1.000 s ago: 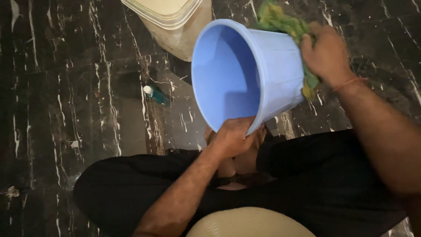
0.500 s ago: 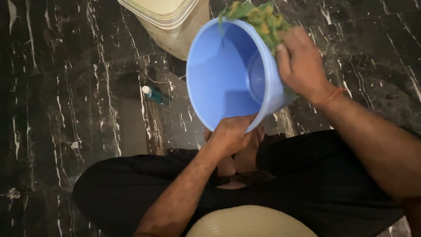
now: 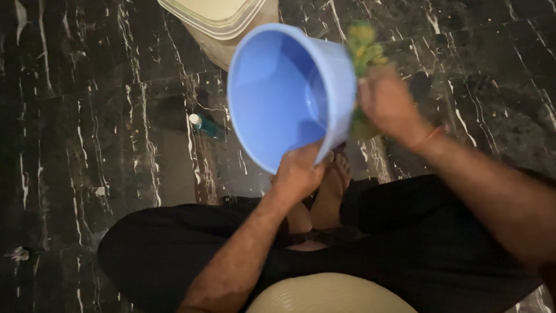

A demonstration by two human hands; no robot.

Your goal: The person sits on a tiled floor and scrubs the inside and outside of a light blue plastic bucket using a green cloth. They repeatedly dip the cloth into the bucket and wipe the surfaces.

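left hand [image 3: 298, 174] grips blue bucket [image 3: 284, 93] rim | right hand [image 3: 389, 104] presses green cloth [image 3: 364, 52] outside

Black trousers [image 3: 405, 243], orange wrist thread [image 3: 430, 137]

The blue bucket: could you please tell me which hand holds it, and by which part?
The left hand has its grip on the blue bucket at the near rim. The right hand presses a green-yellow cloth against its outer wall.

The blue bucket [image 3: 289, 95] is seen as smooth plastic with a soft sheen. The green-yellow cloth [image 3: 364, 64] looks fuzzy and matt. The floor [image 3: 87, 116] is polished black stone, white-veined and glossy. The cream container [image 3: 223, 23] appears as translucent plastic.
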